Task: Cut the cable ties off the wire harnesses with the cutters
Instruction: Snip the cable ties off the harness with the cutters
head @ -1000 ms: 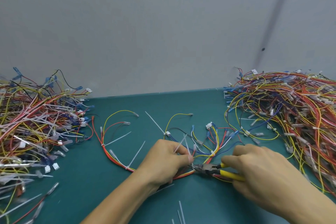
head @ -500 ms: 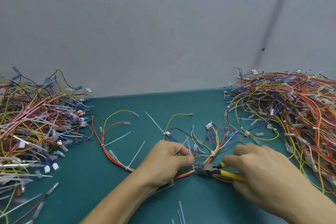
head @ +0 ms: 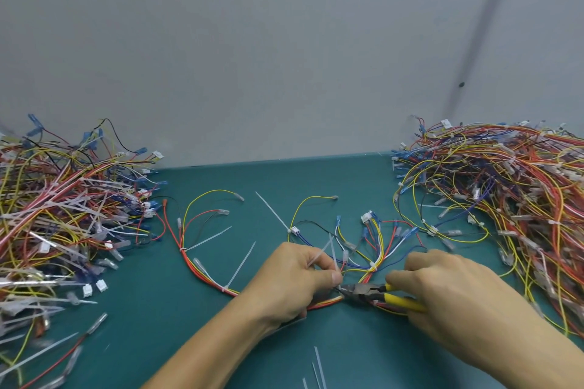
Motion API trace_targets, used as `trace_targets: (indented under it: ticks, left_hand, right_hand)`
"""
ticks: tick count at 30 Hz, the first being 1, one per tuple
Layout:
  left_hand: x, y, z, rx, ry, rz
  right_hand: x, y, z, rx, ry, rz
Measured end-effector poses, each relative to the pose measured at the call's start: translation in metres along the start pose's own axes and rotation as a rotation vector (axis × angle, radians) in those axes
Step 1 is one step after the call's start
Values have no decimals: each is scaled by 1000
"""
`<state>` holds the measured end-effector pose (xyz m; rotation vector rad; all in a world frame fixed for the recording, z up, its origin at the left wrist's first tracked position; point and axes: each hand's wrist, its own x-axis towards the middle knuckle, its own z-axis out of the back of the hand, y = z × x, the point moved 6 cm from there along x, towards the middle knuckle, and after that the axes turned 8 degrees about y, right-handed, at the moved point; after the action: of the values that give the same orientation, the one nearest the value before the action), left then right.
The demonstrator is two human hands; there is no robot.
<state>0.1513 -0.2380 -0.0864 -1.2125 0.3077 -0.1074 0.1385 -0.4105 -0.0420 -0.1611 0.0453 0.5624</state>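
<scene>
A wire harness (head: 202,265) of red, yellow, blue and white wires lies across the middle of the green table. My left hand (head: 294,278) pinches the harness and the white tail of a cable tie (head: 322,251). My right hand (head: 448,287) grips the yellow-handled cutters (head: 363,290). The dark jaws point left and meet the bundle just beside my left thumb. Further white cable ties (head: 240,264) stick out from the harness to the left.
A large heap of harnesses (head: 60,218) with many ties covers the left side. Another heap (head: 505,193) fills the right. Loose cut tie pieces (head: 317,369) lie at the near edge. A grey wall (head: 284,57) stands behind the green table (head: 151,309).
Both hands stay almost in place. The cutter jaws have shifted slightly left, closer to my left thumb on the bundle.
</scene>
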Motion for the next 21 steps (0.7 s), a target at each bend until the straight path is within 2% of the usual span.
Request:
trace_targets:
  ticks: [15, 17, 21]
  left_hand:
    - [-2, -1, 4, -25, -60, 38]
    - [-5, 0, 10, -130, -94, 72]
    - [-15, -4, 27, -493, -128, 84]
  right_hand:
    - [2, 3, -2, -47, 72, -45]
    - [0, -1, -1, -30, 61, -54]
    - [-8, -15, 8, -6, 1, -76]
